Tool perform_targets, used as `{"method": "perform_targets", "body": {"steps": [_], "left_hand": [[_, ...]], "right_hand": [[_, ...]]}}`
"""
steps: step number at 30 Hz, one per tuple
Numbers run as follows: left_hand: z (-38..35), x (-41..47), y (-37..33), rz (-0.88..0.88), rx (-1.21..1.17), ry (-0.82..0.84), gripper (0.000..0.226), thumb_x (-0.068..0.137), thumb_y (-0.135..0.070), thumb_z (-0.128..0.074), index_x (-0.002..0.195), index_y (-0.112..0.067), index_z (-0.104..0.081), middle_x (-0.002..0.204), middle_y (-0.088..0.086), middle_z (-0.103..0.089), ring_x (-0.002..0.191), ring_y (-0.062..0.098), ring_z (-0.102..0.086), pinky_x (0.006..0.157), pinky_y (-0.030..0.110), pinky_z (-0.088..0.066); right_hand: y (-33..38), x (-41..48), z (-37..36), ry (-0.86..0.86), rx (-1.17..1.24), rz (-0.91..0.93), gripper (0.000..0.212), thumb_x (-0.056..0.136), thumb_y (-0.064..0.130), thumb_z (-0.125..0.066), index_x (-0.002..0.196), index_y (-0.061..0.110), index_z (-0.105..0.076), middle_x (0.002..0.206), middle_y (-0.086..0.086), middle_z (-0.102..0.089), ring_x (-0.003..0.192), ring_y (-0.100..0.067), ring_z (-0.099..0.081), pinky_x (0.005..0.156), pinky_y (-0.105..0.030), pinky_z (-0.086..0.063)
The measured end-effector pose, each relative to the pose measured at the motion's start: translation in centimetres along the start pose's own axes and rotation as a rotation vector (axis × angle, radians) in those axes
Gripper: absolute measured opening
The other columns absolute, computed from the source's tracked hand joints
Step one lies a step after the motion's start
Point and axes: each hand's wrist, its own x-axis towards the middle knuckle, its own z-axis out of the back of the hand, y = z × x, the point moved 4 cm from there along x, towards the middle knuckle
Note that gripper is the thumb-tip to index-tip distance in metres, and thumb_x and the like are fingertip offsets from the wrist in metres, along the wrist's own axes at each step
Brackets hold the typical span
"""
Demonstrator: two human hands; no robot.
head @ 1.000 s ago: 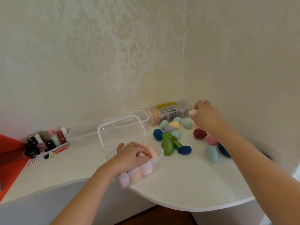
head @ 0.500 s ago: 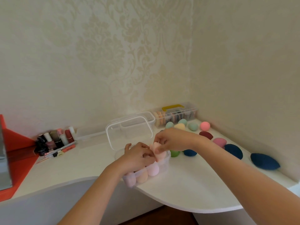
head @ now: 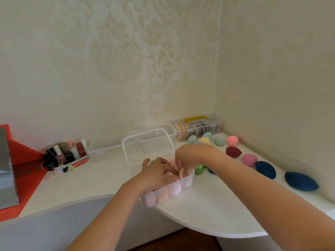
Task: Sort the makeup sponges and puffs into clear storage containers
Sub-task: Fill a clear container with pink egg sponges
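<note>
A clear container (head: 188, 180) with its lid (head: 147, 146) raised sits near the table's front edge, filled with pink and peach sponges (head: 174, 189). My left hand (head: 157, 175) lies over the sponges inside it, fingers curled onto them. My right hand (head: 190, 156) reaches in from the right, its fingertips pinching a pale pink sponge (head: 181, 173) down into the box. Loose sponges lie to the right: a green one (head: 199, 169), maroon (head: 233, 152), pink (head: 249, 159) and two navy (head: 265, 169) (head: 301, 181).
A second clear box (head: 199, 128) with a yellow handle holds flat puffs at the back. Pastel sponges (head: 204, 140) and a coral one (head: 232, 140) lie before it. Nail polish bottles (head: 66, 153) stand at the left beside a red box (head: 23, 171). Walls meet behind.
My right hand came from the back of the table with a pale pink sponge and now pushes it into the container. My left hand stayed on the sponges in the box.
</note>
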Motion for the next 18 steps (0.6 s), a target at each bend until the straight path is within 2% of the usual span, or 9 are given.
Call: {"method": "perform_targets", "body": {"steps": [2,4,5,8,10,12,14,16,18], "left_hand": [[-0.1,0.0,0.1,0.009,0.001,-0.003,0.025,0.089,-0.039,-0.047,0.103,-0.041,-0.067,0.122,-0.012,-0.043,0.125,0.002,-0.030,0.114,0.038,0.008],[0.0,0.1,0.2,0.023,-0.017,-0.014,0.024,0.089,-0.038,-0.046,0.098,-0.039,-0.069,0.118,-0.013,-0.043,0.119,0.003,-0.031,0.115,0.037,0.007],[0.0,0.1,0.1,0.034,-0.029,-0.019,0.024,0.090,-0.038,-0.046,0.096,-0.039,-0.069,0.118,-0.013,-0.042,0.115,0.003,-0.029,0.115,0.037,0.006],[0.2,-0.1,-0.1,0.050,-0.044,-0.024,0.025,0.090,-0.039,-0.046,0.098,-0.038,-0.069,0.121,-0.012,-0.041,0.107,0.004,-0.024,0.116,0.036,0.003],[0.1,-0.3,-0.2,0.048,-0.050,-0.012,0.025,0.090,-0.038,-0.047,0.103,-0.037,-0.069,0.123,-0.012,-0.041,0.104,0.002,-0.020,0.116,0.035,0.004],[0.2,-0.4,-0.3,0.043,-0.052,-0.006,0.024,0.090,-0.038,-0.048,0.103,-0.038,-0.068,0.123,-0.013,-0.041,0.109,0.001,-0.023,0.114,0.034,0.007],[0.2,-0.5,-0.4,0.037,-0.055,-0.008,0.023,0.089,-0.039,-0.048,0.101,-0.038,-0.068,0.118,-0.014,-0.041,0.112,0.002,-0.026,0.114,0.034,0.008],[0.3,-0.5,-0.4,0.057,-0.064,-0.013,0.022,0.089,-0.038,-0.048,0.100,-0.036,-0.068,0.114,-0.015,-0.039,0.104,0.001,-0.022,0.116,0.034,0.004],[0.3,-0.5,-0.4,0.077,-0.062,-0.006,0.022,0.088,-0.038,-0.048,0.098,-0.034,-0.068,0.113,-0.015,-0.039,0.104,0.001,-0.021,0.116,0.035,0.001]], "right_hand": [[0.0,0.4,-0.6,-0.086,-0.008,-0.009,0.011,0.086,0.017,-0.062,0.093,0.010,-0.067,0.074,-0.002,-0.054,0.080,-0.021,-0.052,0.052,-0.022,-0.028],[0.1,0.7,-1.3,-0.176,0.028,-0.024,0.019,0.087,0.014,-0.058,0.068,0.011,-0.054,0.060,0.000,-0.044,0.060,-0.017,-0.045,0.048,-0.023,-0.027],[0.2,0.6,-1.6,-0.202,0.038,-0.029,0.023,0.087,0.013,-0.057,0.065,0.012,-0.049,0.059,0.001,-0.041,0.055,-0.014,-0.040,0.047,-0.023,-0.026],[0.1,0.4,-1.7,-0.192,0.064,-0.025,0.013,0.087,0.016,-0.058,0.082,0.006,-0.064,0.060,0.001,-0.040,0.060,-0.017,-0.042,0.046,-0.023,-0.025],[-0.1,0.5,-1.4,-0.132,0.075,-0.016,0.018,0.086,0.019,-0.060,0.095,0.005,-0.068,0.060,0.001,-0.043,0.068,-0.019,-0.046,0.047,-0.023,-0.027],[-0.1,0.9,-1.2,-0.071,0.052,-0.012,0.019,0.084,0.020,-0.063,0.097,0.007,-0.069,0.061,0.002,-0.045,0.072,-0.019,-0.048,0.050,-0.022,-0.029],[0.2,1.3,-1.2,-0.077,-0.007,-0.035,0.013,0.084,0.021,-0.063,0.082,0.008,-0.064,0.061,0.002,-0.044,0.065,-0.018,-0.047,0.049,-0.022,-0.029],[0.8,1.6,-1.3,-0.162,-0.069,-0.066,0.027,0.087,0.020,-0.057,0.063,0.012,-0.046,0.061,0.001,-0.040,0.058,-0.016,-0.041,0.047,-0.024,-0.026],[1.3,1.8,-1.5,-0.220,-0.091,-0.080,0.033,0.090,0.015,-0.050,0.061,0.015,-0.036,0.063,0.000,-0.038,0.063,-0.020,-0.044,0.047,-0.024,-0.025]]}}
